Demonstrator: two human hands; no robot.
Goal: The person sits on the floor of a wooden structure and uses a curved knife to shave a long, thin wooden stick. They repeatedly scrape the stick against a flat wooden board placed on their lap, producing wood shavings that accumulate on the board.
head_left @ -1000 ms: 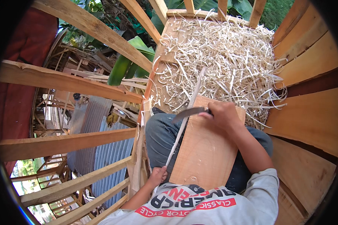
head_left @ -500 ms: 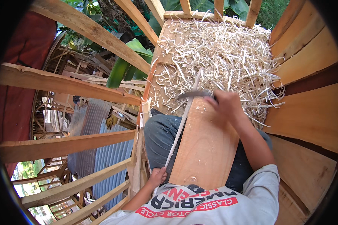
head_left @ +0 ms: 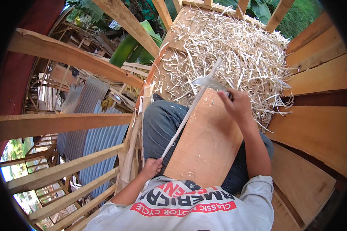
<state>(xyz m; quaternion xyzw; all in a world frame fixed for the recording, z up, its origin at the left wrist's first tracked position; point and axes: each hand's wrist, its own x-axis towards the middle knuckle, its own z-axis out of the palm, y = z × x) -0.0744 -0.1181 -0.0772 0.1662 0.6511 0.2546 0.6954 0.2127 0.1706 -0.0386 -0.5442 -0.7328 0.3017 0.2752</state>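
A long thin pale strip of wood or cane point(head_left: 189, 111) runs from my lap out over a flat wooden board point(head_left: 208, 142) that rests on my knees. My left hand point(head_left: 153, 167) grips the strip's near end close to my body. My right hand point(head_left: 238, 104) holds a knife point(head_left: 208, 81) by its handle, with the blade lying across the strip near the board's far edge. Beyond the board a thick heap of pale curled shavings point(head_left: 239, 50) covers the plank floor.
I sit on a raised wooden platform with a plank wall point(head_left: 316, 127) on my right. A railing of slanted wooden beams point(head_left: 65, 123) runs along my left. Below it lie corrugated metal sheets point(head_left: 92, 138), scrap timber and green leaves point(head_left: 131, 42).
My right hand has pushed the knife forward along the strip, from mid-board to the board's far edge. My left hand has stayed at the strip's near end.
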